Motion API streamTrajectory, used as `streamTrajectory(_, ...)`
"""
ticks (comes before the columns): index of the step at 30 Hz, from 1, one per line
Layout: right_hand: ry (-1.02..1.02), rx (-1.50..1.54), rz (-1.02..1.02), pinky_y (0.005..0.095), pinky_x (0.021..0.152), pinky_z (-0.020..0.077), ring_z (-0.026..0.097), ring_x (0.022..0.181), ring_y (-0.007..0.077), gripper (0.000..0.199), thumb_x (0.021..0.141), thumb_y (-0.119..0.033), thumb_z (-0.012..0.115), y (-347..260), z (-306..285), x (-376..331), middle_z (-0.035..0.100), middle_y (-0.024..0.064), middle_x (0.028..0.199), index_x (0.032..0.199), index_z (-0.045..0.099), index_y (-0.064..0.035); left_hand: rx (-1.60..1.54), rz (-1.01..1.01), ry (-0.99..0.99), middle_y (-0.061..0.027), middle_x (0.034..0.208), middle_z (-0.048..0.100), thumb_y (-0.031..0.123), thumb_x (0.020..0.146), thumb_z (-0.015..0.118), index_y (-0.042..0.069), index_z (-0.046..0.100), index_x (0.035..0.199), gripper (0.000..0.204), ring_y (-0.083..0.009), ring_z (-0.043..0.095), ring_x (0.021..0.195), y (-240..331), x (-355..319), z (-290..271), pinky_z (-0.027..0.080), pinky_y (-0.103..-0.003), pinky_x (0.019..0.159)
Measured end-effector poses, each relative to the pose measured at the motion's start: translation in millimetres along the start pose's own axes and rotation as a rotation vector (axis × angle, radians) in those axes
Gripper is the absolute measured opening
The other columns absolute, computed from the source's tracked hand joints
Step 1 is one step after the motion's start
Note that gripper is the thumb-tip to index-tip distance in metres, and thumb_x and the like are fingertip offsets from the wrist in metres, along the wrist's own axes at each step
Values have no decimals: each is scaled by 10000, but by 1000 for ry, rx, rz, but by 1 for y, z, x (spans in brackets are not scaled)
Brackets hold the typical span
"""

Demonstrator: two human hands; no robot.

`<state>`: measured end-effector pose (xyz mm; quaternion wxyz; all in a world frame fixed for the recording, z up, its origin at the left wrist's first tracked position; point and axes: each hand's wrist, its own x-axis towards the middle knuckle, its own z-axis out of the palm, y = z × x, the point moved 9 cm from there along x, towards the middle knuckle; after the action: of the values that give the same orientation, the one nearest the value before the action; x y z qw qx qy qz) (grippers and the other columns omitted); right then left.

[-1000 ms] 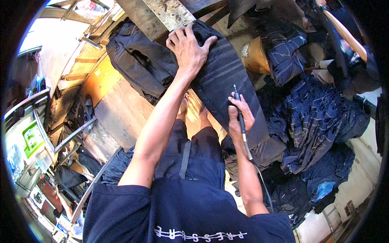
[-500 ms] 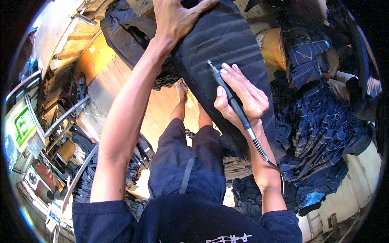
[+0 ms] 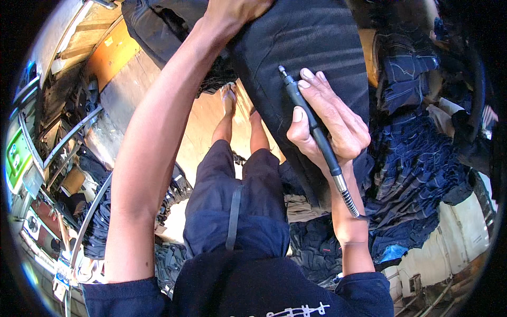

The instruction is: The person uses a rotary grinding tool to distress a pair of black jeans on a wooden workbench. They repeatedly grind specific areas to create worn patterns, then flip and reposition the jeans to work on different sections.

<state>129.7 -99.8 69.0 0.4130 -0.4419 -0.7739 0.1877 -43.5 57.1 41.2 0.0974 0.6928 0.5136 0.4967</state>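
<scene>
My right hand (image 3: 338, 124) is closed round a slim black rotary handpiece (image 3: 315, 122), with the thumb on one side and the fingers on the other. Its metal tip points up and left, just over the dark cloth; whether it touches, I cannot tell. From its lower end a metal spring sleeve (image 3: 348, 201) and a thin cable run along my right wrist. The black garment (image 3: 317, 39) lies stretched in a long panel with paler streaks across it. My left hand (image 3: 237, 9) rests at the garment's upper left, its fingers cut off by the picture's top edge.
Heaps of dark clothes (image 3: 417, 158) lie to the right, some with pale stitching. More dark cloth (image 3: 158, 26) hangs at upper left. A wooden board floor (image 3: 195, 124) shows below, around my feet. Metal rails (image 3: 74, 134) and clutter stand on the left.
The view has shifted, and my left hand now sits higher, partly out of the picture. My right hand and the handpiece appear slightly farther right, held the same way.
</scene>
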Motion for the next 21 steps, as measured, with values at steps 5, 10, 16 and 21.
streamTrajectory(5, 1, -5, 1, 468, 949, 667, 821, 977, 349, 273, 785, -64, 766, -2, -1, -3, 804, 199, 935, 1025, 800, 61, 18, 9, 6, -122, 1027, 684, 282, 787, 932, 53, 712, 864, 326, -318, 647, 1058, -2, -1, 0, 510, -429, 947)
streamTrajectory(10, -75, 15, 51, 490, 1017, 629, 791, 1088, 395, 289, 834, -51, 713, -1, -3, -10, 806, 254, 1077, 1072, 790, 95, 18, 33, 21, -120, 1034, 695, 296, 791, 932, 49, 717, 858, 334, -323, 645, 1076, -4, -3, 1, 505, -431, 972)
streamTrajectory(16, -75, 12, 73, 491, 1012, 630, 792, 1086, 396, 305, 836, -63, 697, -3, -6, -18, 801, 272, 1079, 1078, 788, 99, 31, 54, 31, -133, 1048, 700, 325, 800, 929, 47, 724, 867, 352, -327, 639, 1092, -6, -3, 3, 499, -443, 989)
streamTrajectory(21, -70, 6, 85, 485, 989, 644, 799, 1052, 393, 307, 830, -77, 711, -2, -10, -26, 801, 262, 1051, 1080, 788, 84, 38, 26, 1, -146, 1061, 703, 331, 802, 928, 43, 723, 867, 359, -333, 636, 1095, -8, -4, 6, 497, -447, 992)
